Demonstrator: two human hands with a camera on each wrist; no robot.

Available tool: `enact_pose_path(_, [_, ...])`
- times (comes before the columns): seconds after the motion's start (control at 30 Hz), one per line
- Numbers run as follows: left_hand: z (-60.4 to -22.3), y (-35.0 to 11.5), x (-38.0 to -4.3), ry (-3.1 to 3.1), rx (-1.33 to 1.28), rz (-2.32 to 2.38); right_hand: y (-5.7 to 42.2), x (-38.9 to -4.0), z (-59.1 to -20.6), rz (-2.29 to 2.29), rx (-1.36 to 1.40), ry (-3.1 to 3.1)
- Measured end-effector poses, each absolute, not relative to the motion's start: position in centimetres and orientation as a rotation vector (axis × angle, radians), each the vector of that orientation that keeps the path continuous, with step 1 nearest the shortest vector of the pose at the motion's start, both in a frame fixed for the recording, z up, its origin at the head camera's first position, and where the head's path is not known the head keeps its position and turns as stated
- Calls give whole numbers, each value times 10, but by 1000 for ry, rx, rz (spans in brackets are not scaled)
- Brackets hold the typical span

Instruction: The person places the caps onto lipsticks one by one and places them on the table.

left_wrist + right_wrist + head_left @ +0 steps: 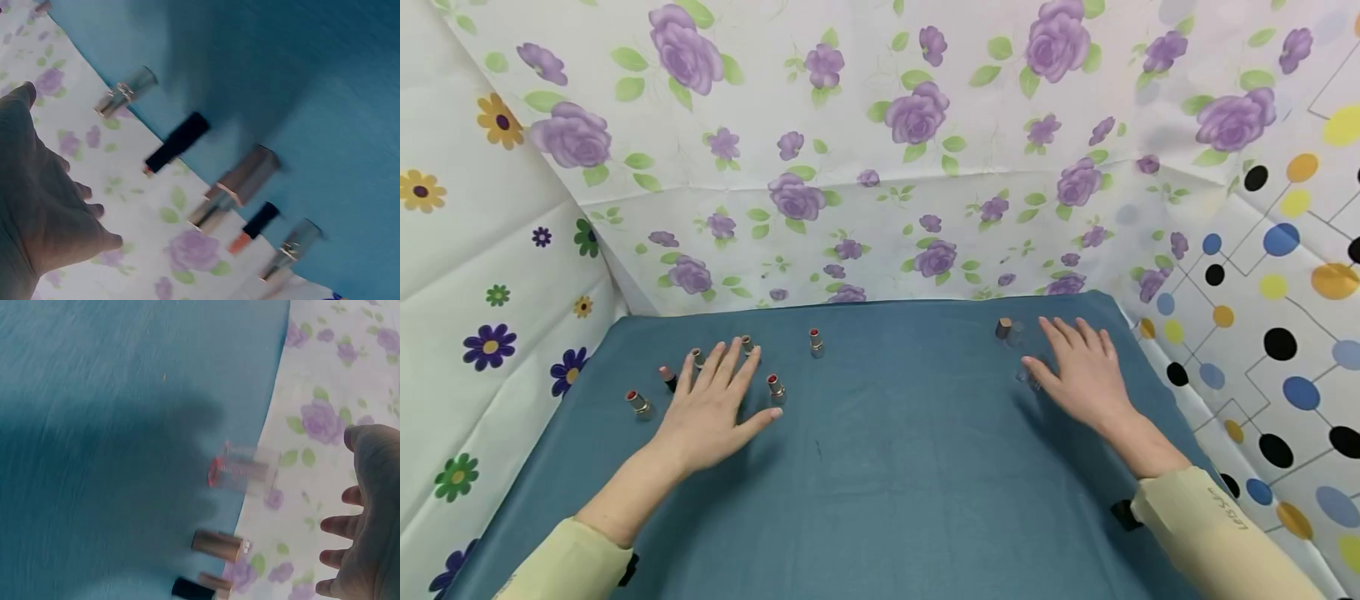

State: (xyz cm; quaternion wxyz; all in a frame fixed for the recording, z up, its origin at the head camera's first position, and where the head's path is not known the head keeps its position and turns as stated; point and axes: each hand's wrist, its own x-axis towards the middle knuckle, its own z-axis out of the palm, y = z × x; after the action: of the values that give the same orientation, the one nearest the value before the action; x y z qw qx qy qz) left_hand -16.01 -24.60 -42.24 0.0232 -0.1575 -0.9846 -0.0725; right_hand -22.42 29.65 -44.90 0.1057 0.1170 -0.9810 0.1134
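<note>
In the head view my left hand (707, 412) hovers palm down over the left of the table, fingers spread and holding nothing. Around it stand several uncapped lipsticks: a red one in a clear-based tube (640, 406), a pink one in a black tube (668, 379), another red one (777, 389) beside the thumb and one farther off (817, 343). Two more are partly covered by the fingers. On the right, my right hand (1082, 379) is spread near some lipstick caps, with nothing in it. In the right wrist view there are a clear cap (250, 470) and a brown cap (215, 545).
A blue cloth (895, 467) covers the table. Purple-flowered fabric (865, 150) hangs along the back edge. Flower-print fabric (452, 275) lines the left side, and dotted fabric (1300, 333) the right.
</note>
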Motion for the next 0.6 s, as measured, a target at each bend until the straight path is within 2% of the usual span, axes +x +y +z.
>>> enact_pose_path(0.6, [-413,-182,-152,-2818,-1037,-171,354,-211,-441,521,99,-2849])
